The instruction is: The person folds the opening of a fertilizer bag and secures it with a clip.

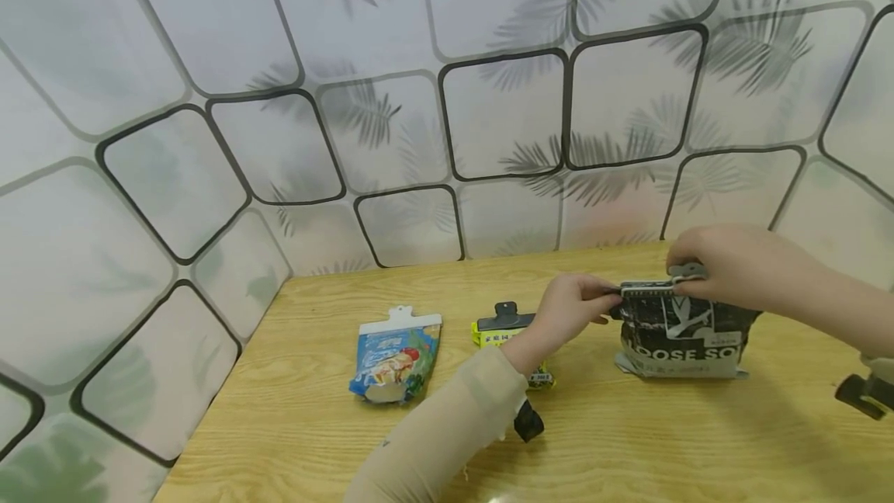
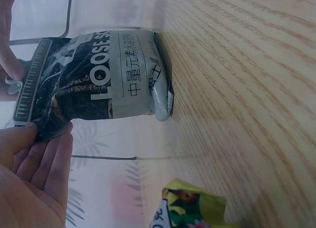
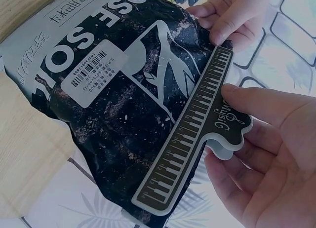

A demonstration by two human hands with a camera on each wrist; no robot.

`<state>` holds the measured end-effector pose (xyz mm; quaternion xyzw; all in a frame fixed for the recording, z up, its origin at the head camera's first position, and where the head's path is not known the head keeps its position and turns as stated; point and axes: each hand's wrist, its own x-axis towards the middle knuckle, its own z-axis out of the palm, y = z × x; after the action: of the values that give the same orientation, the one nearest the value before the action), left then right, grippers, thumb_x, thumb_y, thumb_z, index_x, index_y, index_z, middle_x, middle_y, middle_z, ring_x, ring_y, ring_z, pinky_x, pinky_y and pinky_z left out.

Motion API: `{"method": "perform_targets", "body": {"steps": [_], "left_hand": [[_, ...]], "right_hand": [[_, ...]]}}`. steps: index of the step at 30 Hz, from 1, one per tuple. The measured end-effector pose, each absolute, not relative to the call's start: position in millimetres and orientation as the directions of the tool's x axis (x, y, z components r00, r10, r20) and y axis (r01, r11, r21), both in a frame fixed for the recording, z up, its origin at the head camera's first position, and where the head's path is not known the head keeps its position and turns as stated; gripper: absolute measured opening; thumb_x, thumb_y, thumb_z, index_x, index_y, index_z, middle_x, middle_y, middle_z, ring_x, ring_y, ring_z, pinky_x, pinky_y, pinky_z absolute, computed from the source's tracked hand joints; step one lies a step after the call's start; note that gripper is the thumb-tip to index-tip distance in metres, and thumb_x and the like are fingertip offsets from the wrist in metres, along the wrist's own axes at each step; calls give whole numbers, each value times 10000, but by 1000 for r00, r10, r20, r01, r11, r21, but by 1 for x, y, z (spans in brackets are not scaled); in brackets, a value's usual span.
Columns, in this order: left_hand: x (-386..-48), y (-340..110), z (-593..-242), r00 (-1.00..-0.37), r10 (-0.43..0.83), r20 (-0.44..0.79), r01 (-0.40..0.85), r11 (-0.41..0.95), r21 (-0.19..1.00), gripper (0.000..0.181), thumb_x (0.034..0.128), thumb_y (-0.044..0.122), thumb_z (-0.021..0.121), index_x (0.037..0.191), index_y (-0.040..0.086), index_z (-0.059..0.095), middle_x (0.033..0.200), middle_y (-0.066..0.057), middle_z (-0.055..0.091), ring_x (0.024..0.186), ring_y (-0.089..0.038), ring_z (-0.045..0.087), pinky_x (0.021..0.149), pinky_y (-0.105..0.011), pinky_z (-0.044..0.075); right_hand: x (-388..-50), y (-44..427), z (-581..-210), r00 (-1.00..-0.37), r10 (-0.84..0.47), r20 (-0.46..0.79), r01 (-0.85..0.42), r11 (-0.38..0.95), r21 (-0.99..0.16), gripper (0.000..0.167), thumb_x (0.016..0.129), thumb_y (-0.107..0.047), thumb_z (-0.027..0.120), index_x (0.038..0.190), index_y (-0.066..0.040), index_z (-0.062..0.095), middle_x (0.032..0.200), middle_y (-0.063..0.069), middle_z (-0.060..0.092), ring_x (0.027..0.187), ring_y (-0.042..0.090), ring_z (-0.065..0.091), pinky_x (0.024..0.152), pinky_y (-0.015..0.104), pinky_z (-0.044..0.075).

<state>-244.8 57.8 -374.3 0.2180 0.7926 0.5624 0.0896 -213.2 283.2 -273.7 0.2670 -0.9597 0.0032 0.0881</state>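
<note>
A black and grey bag lettered "LOOSE SO" (image 1: 687, 352) stands upright on the wooden table at the right. Across its top edge lies a long clip with a piano-key pattern and the word "Music" (image 3: 185, 132). My right hand (image 3: 269, 144) grips the clip's handle, thumb on the front and fingers behind. My left hand (image 2: 37, 176) pinches the bag's top corner beside one end of the clip. In the head view the left hand (image 1: 562, 309) reaches in from the left, and the right hand (image 1: 733, 266) comes over the top.
Left on the table (image 1: 279, 410) lies a blue food packet (image 1: 394, 367) with a white clip (image 1: 400, 322). A yellow packet (image 1: 489, 334) with a black clip (image 1: 506, 318) lies in the middle, partly behind the left forearm. A patterned backdrop (image 1: 503, 115) encloses the table's back and sides.
</note>
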Motion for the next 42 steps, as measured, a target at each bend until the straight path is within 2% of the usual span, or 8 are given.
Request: {"method": "perform_targets", "body": {"steps": [7, 13, 23, 29, 34, 39, 42], "left_hand": [[-244, 59, -373, -890, 445, 101, 250, 290, 924, 221, 1036, 135, 711, 1230, 73, 797, 1197, -95, 808, 949, -243, 811, 792, -274, 681], [-242, 59, -372, -891, 444, 94, 248, 303, 920, 223, 1037, 148, 713, 1234, 87, 798, 1190, -84, 812, 946, -260, 813, 810, -280, 679], [-241, 59, -372, -893, 441, 85, 234, 296, 926, 226, 1040, 157, 711, 1238, 86, 793, 1186, -89, 811, 1000, -318, 800, 824, -307, 682], [-241, 58, -371, -896, 436, 82, 228, 293, 928, 220, 1038, 157, 714, 1229, 85, 797, 1176, -90, 813, 971, -285, 807, 827, -312, 683], [-241, 58, -371, -900, 428, 78, 224, 303, 926, 220, 1034, 161, 721, 1227, 88, 800, 1174, -84, 814, 939, -272, 813, 833, -313, 683], [-240, 58, -371, -900, 430, 76, 218, 292, 931, 229, 1036, 157, 718, 1240, 83, 793, 1195, -89, 807, 977, -311, 806, 843, -324, 683], [-240, 57, -370, -900, 429, 74, 214, 289, 933, 235, 1036, 156, 717, 1248, 86, 790, 1202, -88, 804, 991, -325, 803, 848, -328, 683]], "right_hand": [[-213, 285, -275, -848, -501, 174, -503, 863, 36, 189, 800, -209, 932, 876, -163, 764, 848, -76, 717, 732, 83, 612, 626, 372, 566], [-212, 288, -277, -854, -498, 152, -502, 865, 13, 180, 821, -205, 919, 849, -172, 745, 794, -103, 681, 690, 54, 562, 596, 316, 510], [-212, 300, -278, -889, -445, 110, -449, 893, -15, 210, 804, -207, 931, 851, -143, 736, 786, -90, 695, 693, 79, 618, 609, 371, 580], [-212, 304, -277, -903, -423, 78, -425, 905, -15, 247, 814, -210, 919, 790, -181, 675, 754, -96, 664, 691, 82, 600, 599, 365, 556], [-212, 309, -280, -905, -417, 81, -419, 908, -12, 272, 818, -213, 916, 779, -186, 648, 736, -91, 629, 671, 90, 536, 576, 319, 481], [-211, 315, -282, -905, -413, 97, -416, 909, -9, 270, 812, -200, 915, 788, -171, 648, 751, -83, 646, 684, 96, 569, 588, 350, 520], [-210, 319, -284, -911, -402, 90, -404, 915, -11, 295, 823, -203, 909, 776, -162, 620, 741, -71, 618, 675, 110, 537, 581, 342, 486]]}}
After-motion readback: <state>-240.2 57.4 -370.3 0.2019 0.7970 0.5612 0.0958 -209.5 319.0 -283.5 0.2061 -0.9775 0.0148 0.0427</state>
